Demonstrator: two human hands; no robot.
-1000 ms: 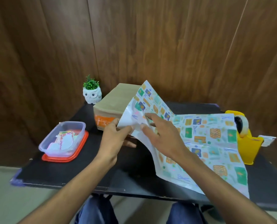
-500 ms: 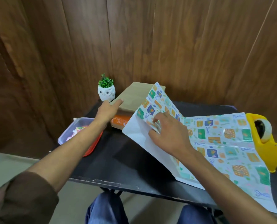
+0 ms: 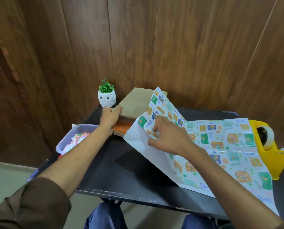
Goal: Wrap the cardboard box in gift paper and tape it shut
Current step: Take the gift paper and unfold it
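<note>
Cardboard box [image 3: 138, 103] sits unwrapped at the far side of the table [image 3: 121, 171], under the left hand [image 3: 110, 117], whose fingers curl over its near-left corner. Right hand [image 3: 169, 139] pinches the gift paper [image 3: 220, 141] near its raised corner, which leans against the box. Step in hand: positioning. The next move likely requires drawing the box onto the sheet beside the right hand.

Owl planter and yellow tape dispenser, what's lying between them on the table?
In the head view: the cardboard box, held by the left hand, then the gift paper, pinched by the right hand.
</note>
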